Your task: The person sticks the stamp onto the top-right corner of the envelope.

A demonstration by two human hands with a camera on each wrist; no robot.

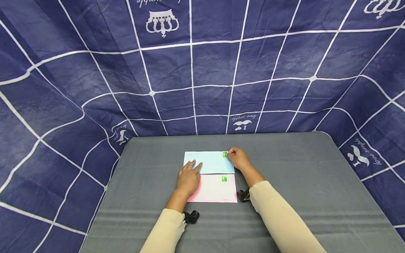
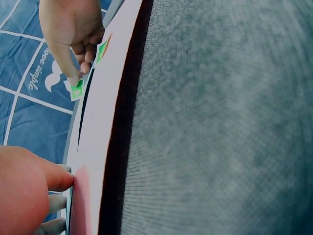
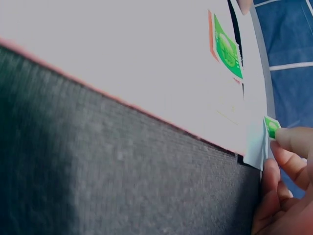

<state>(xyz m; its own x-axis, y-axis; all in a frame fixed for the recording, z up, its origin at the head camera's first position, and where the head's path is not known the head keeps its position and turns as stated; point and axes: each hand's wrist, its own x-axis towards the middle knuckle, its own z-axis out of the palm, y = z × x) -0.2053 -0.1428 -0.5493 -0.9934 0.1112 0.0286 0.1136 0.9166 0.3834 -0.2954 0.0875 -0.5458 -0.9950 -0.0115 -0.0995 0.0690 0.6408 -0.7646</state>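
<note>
A light blue envelope (image 1: 210,163) lies on the table, with a pink envelope (image 1: 216,189) just below it toward the person. My left hand (image 1: 189,177) rests with spread fingers on the left part of the blue envelope, its palm over the pink one. At the blue envelope's top right corner, my right hand (image 1: 238,157) pinches a small green postage stamp (image 3: 272,128) between thumb and fingertips. In the right wrist view the stamp stands tilted up at the envelope's edge. A second green stamp (image 1: 224,178) sits at the pink envelope's upper right.
A grey cloth covers the table (image 1: 150,169). Behind it and along both sides hangs a dark blue curtain (image 1: 213,66) with white grid lines. Small black cameras (image 1: 191,217) are strapped at the wrists, over cream sleeves (image 1: 164,232).
</note>
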